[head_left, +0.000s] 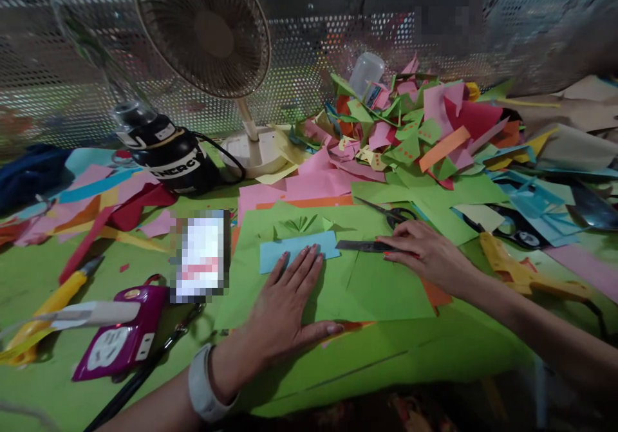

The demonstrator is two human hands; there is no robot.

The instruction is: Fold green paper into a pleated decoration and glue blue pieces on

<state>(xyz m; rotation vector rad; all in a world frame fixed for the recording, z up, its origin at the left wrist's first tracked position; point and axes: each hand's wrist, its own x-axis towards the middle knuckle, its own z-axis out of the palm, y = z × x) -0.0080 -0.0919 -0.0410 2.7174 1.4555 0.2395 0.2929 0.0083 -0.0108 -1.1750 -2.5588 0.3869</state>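
My left hand (290,297) lies flat with its fingers spread, fingertips pressing on a light blue paper strip (273,255). That strip rests on a large green paper sheet (386,290). A thin, dark, flat blade-like strip (360,246) is pinched in my right hand (425,252). Its free end points left, close to the right end of the blue strip; its exact kind is unclear. Dark scissors (398,214) lie just beyond my right fingers. Behind the blue strip is a green paper piece with fanned folds (302,224).
A fan (251,136) and a black bottle (176,161) stand at the back left. Colourful paper scraps (386,129) are heaped behind. Leftward lie a phone (200,258), a purple device (125,329) and a yellow cutter (58,300). A yellow glue gun (506,264) is at right.
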